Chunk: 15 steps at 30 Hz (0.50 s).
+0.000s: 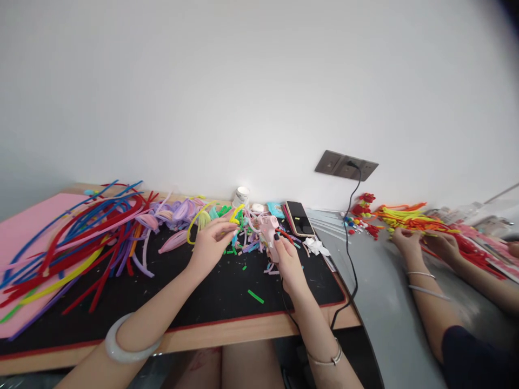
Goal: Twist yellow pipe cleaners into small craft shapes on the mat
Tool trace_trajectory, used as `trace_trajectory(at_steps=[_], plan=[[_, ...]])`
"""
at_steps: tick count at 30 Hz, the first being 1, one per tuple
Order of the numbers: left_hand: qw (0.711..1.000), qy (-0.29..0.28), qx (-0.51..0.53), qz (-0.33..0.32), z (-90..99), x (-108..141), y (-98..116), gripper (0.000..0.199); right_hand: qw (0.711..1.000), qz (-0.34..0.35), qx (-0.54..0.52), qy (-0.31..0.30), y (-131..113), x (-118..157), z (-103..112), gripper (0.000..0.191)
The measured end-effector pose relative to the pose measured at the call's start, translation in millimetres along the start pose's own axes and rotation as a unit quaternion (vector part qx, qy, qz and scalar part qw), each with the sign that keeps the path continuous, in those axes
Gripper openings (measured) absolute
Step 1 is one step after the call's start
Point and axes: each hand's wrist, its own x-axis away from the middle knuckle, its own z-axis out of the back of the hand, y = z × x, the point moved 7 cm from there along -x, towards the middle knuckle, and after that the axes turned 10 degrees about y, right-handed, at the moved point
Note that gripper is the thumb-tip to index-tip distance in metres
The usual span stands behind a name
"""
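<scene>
My left hand [213,240] is closed, its fingers pinching a yellow pipe cleaner [237,215] that is bent at the tip. Wrapped in my right hand [290,265] is a pale pink hot glue gun [269,232], held upright with its black cord trailing below. The gun and the yellow piece are close together, with a small gap between them. Beneath both hands lie many short cut bits of coloured pipe cleaner, and a green piece [255,296] rests alone on the black mat [219,292].
Long pipe cleaners [97,237] spread over a pink sheet [24,227] at left, beside lilac bundles [182,212]. A phone [300,219], crumpled tissue [317,247] and white cup [242,195] stand around. The power cord [349,254] runs to a wall socket [346,165]. A co-worker's hands [409,244] work at right.
</scene>
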Motion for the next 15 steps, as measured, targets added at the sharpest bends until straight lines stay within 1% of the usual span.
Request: trace_trajectory(at_steps=[3, 6, 9, 11, 15], plan=[[0.999, -0.020, 0.001, -0.030, -4.8, 3.6, 4.0, 0.017, 1.000, -0.005, -0.011, -0.008, -0.3, 2.3, -7.2, 0.030], [0.994, -0.024, -0.049, -0.093, -6.5, 5.7, 13.7, 0.025, 1.000, -0.015, -0.014, -0.009, 0.4, 5.2, -12.9, 0.028], [0.983, -0.037, -0.089, -0.153, -9.1, 7.3, 22.7, 0.027, 1.000, -0.008, -0.013, -0.020, -0.2, 8.6, -19.2, 0.026], [0.978, -0.048, -0.101, -0.174, -10.6, 7.8, 25.2, 0.027, 1.000, -0.001, -0.012, -0.026, -1.3, 10.4, -22.3, 0.027], [0.972, -0.074, -0.110, -0.195, -13.9, 9.1, 26.1, 0.027, 1.000, -0.010, -0.008, -0.021, -3.5, 12.1, -24.6, 0.026]])
